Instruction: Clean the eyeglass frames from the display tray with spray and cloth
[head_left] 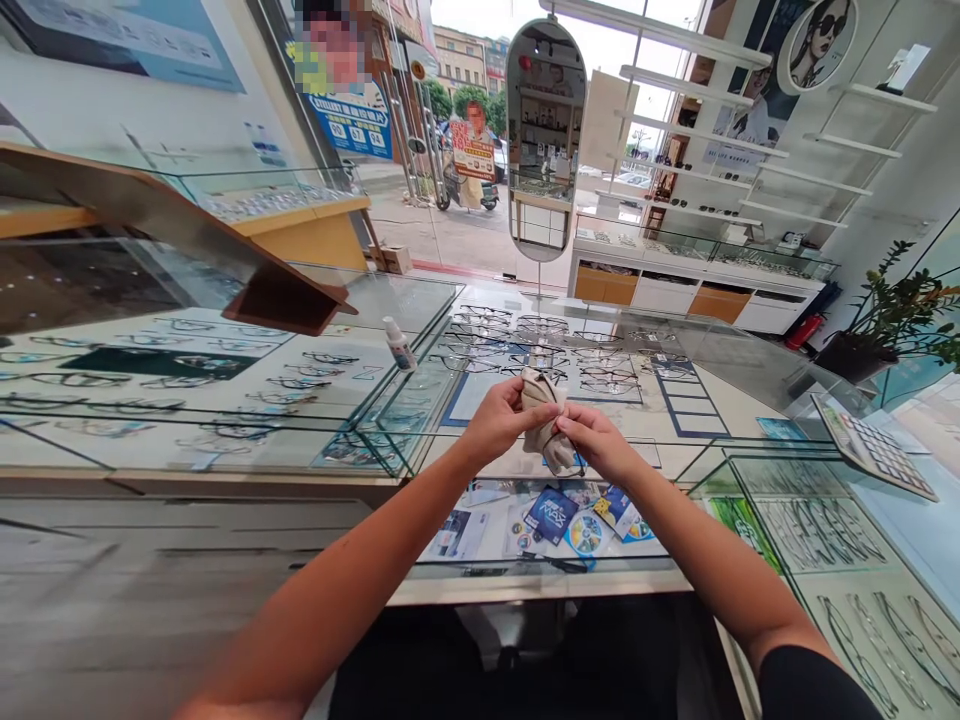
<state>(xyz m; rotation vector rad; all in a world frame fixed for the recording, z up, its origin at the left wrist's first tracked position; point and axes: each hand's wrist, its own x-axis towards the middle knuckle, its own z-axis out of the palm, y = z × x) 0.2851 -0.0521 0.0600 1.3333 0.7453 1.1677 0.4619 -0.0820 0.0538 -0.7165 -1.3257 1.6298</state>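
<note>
My left hand [501, 418] is closed on a beige-grey cloth [556, 458], its thumb pressed across the front. A pair of eyeglasses with a thin dark frame [543, 381] is bundled in this cloth, so most of the lenses and frame are hidden. From the other side, my right hand [598, 436] pinches the eyeglasses and the cloth's edge between thumb and fingers. Both hands are held up together above the glass counter. Beyond them, rows of eyeglasses [541, 326] lie spread on the display surface.
A small white spray bottle [400, 345] stands on the glass case to the left. Leaflets [555, 514] lie below my hands. A glass case [814, 530] of frames stands at right, beside a tilted sample board [874, 445]. An oval mirror [546, 150] rises behind the counter.
</note>
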